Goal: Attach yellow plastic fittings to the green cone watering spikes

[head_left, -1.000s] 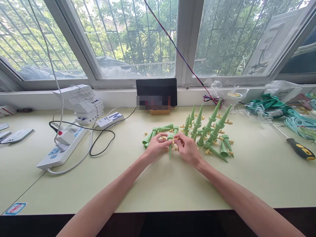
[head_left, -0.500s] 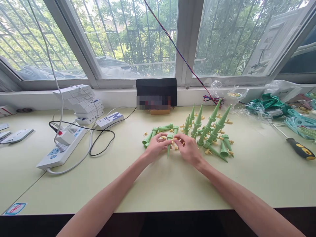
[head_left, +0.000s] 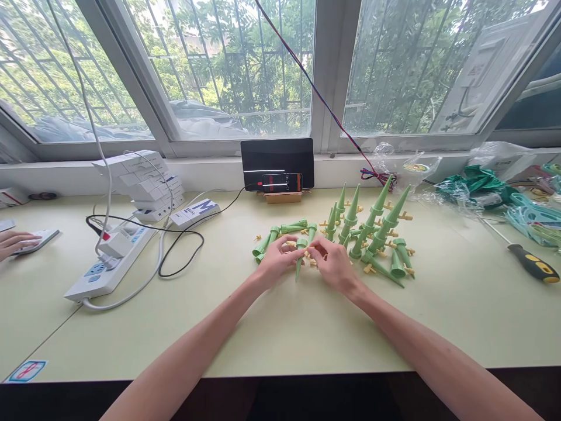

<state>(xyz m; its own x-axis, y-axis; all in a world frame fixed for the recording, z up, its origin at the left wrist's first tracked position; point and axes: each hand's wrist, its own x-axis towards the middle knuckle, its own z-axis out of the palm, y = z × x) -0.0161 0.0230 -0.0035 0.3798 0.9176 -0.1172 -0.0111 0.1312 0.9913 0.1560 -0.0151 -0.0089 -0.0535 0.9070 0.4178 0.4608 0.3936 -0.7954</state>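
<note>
My left hand (head_left: pixel 276 258) is closed around a green plastic watering spike (head_left: pixel 298 271), which points down toward the table with its tip toward me. Thumb and finger of my right hand (head_left: pixel 335 264) pinch a small yellow valve (head_left: pixel 307 252) against the spike's side; the fingers partly hide the joint. Just behind my left hand lie several loose green spikes (head_left: pixel 273 235). To the right of my right hand, several green spikes with yellow valves stand point up (head_left: pixel 397 209), and others lie beside them (head_left: pixel 398 266).
A power strip (head_left: pixel 111 278) with cables and stacked white boxes (head_left: pixel 146 184) occupy the left. Behind my hands, a phone (head_left: pixel 283 182) leans against a black screen (head_left: pixel 280 153). A screwdriver (head_left: pixel 532 264) and plastic bags (head_left: pixel 475 187) lie right. Another person's hand (head_left: pixel 15 242) rests at far left.
Another person's hand has come in at the far left, onto a flat pale object. My own hands have barely moved and keep the spike and valve.
</note>
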